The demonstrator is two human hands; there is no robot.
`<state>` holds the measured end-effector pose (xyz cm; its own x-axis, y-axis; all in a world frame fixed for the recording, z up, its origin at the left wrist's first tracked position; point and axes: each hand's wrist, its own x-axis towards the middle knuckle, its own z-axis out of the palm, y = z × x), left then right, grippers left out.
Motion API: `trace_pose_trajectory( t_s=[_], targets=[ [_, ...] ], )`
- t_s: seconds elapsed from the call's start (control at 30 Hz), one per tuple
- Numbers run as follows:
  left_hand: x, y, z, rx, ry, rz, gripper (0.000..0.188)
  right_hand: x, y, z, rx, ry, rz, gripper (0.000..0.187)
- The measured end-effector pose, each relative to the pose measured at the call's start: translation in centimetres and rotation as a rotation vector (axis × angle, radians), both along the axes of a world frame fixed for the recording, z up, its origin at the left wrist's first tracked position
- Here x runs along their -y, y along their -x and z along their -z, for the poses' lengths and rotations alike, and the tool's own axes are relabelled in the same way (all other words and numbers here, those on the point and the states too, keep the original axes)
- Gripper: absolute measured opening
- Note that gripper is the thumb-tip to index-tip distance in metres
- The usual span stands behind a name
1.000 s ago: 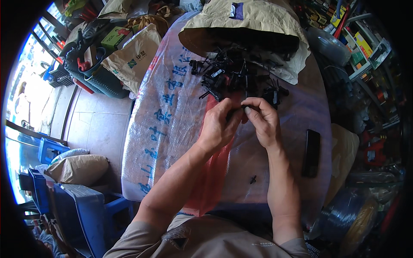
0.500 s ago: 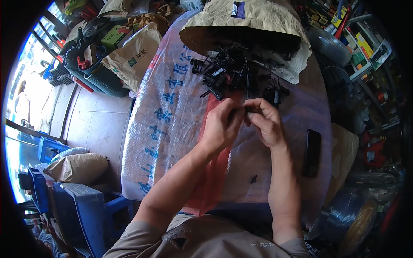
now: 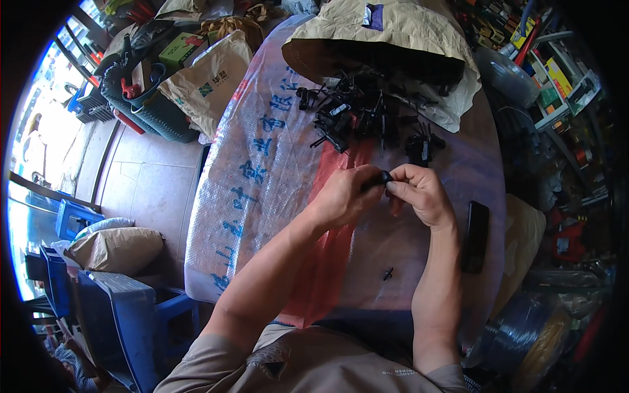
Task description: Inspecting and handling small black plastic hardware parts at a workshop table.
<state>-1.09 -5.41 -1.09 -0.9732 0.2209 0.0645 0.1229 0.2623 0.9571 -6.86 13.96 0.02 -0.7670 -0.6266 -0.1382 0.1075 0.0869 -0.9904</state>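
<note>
On a plastic-wrapped table (image 3: 262, 190) in a cluttered workshop, left hand (image 3: 344, 196) and right hand (image 3: 419, 195) pinch one small black part (image 3: 382, 179); parts pile (image 3: 363, 118) at twelve o'clock, phone (image 3: 475, 236) at three.

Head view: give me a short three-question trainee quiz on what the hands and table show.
1. True or false: both hands pinch one small black part between them.
2. Where does the pile of black parts lie: A) beyond the hands, by the paper sack; B) on the floor; C) in the blue crate?
3. What flat black thing lies on the table just outside the right hand?

Key: 1 true; 2 A; 3 a slim black case or phone, too dark to tell which.
</note>
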Motion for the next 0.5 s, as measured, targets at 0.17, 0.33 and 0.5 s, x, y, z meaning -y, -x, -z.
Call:
trace_pose_trajectory(
  t_s=[0.17,0.33,0.5],
  targets=[
    [-0.3,-0.3,-0.2,0.007,-0.210,-0.024,0.029,0.3,-0.4,-0.4,-0.035,-0.018,-0.008,0.009],
    [0.6,0.0,-0.5,0.108,-0.239,-0.001,0.032,1.1,-0.6,-0.1,-0.032,-0.032,-0.015,0.009],
    [3.2,2.0,1.4,0.276,-0.973,-0.202,0.023,3.8,-0.2,-0.3,-0.306,-0.123,0.250,0.011]
  ],
)
